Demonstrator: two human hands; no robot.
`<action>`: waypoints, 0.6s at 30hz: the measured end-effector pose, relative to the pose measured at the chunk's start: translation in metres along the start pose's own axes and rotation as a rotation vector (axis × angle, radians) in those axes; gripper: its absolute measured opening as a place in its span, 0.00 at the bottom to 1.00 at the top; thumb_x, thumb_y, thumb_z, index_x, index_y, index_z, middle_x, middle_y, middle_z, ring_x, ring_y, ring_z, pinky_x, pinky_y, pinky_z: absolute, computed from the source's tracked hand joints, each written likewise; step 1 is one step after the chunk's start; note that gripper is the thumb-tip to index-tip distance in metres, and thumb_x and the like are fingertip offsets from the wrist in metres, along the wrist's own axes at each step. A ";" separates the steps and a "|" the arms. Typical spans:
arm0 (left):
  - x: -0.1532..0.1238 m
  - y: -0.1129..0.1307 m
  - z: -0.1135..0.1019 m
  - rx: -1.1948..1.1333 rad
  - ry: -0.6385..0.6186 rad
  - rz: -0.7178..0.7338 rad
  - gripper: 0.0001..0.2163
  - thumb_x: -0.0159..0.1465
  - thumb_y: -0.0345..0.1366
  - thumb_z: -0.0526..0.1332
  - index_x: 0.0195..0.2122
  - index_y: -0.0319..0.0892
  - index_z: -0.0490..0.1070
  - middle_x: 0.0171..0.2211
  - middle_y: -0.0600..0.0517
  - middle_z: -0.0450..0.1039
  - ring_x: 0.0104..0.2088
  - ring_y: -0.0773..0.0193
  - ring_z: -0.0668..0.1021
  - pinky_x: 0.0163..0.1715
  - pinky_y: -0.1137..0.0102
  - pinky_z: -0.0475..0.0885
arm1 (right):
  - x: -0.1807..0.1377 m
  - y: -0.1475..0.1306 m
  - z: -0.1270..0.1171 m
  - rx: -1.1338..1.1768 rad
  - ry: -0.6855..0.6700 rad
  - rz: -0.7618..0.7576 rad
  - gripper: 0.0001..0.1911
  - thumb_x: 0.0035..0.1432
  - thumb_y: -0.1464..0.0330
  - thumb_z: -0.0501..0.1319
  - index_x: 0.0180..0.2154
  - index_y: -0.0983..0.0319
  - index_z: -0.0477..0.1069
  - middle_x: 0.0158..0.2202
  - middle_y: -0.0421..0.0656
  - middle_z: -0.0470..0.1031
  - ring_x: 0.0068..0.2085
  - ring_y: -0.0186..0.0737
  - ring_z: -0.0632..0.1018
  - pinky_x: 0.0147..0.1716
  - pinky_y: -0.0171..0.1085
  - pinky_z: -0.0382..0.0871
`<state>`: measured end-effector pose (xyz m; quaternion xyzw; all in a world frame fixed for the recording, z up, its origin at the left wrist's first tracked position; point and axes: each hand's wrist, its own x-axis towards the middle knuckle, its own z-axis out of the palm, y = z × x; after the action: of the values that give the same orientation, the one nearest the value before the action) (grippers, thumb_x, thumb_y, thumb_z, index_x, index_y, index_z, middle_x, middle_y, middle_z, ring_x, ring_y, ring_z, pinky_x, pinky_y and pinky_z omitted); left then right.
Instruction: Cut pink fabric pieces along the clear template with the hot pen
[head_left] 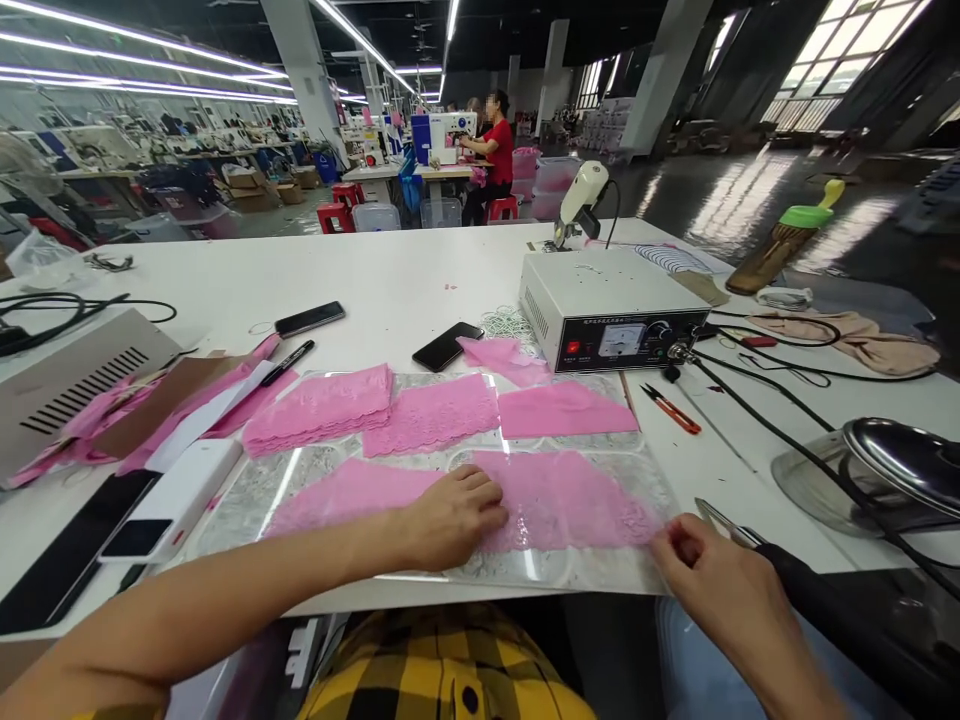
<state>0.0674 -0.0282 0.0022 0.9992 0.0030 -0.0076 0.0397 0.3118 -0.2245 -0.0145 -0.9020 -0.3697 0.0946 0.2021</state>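
Observation:
My left hand lies with curled fingers pressed on a wide piece of pink lace spread on a glass plate at the table's near edge. My right hand pinches the lace's right corner; a black-handled tool with a metal tip lies against that hand. Three more pink lace pieces lie behind: a stack, a middle piece and a right piece.
A white control box with a hand-held head stands behind the lace. Two phones, a marker, red snips, cables and a steel lid lie around. A person sews far behind.

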 end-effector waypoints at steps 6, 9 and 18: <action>-0.002 -0.005 -0.008 -0.085 0.020 0.079 0.12 0.61 0.26 0.56 0.44 0.41 0.73 0.49 0.46 0.73 0.48 0.58 0.73 0.58 0.62 0.58 | 0.004 -0.009 0.003 0.049 0.057 -0.174 0.16 0.50 0.51 0.54 0.32 0.54 0.69 0.22 0.38 0.72 0.22 0.39 0.73 0.23 0.37 0.62; -0.004 -0.005 -0.015 -0.116 -0.042 0.051 0.11 0.58 0.25 0.57 0.40 0.42 0.74 0.49 0.47 0.74 0.46 0.59 0.74 0.57 0.63 0.60 | 0.009 -0.004 0.005 -0.094 -0.090 -0.187 0.13 0.52 0.55 0.50 0.26 0.54 0.65 0.21 0.38 0.72 0.22 0.40 0.71 0.21 0.37 0.58; 0.044 -0.045 -0.029 -0.213 -0.003 -0.357 0.11 0.66 0.28 0.53 0.43 0.39 0.75 0.44 0.45 0.74 0.41 0.60 0.77 0.40 0.68 0.69 | 0.027 0.004 -0.009 0.110 -0.058 -0.058 0.18 0.50 0.48 0.54 0.28 0.53 0.70 0.24 0.38 0.77 0.25 0.42 0.77 0.26 0.40 0.69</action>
<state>0.1112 0.0195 0.0268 0.9729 0.1807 -0.0157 0.1432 0.3362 -0.2108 -0.0087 -0.8753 -0.3956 0.1350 0.2433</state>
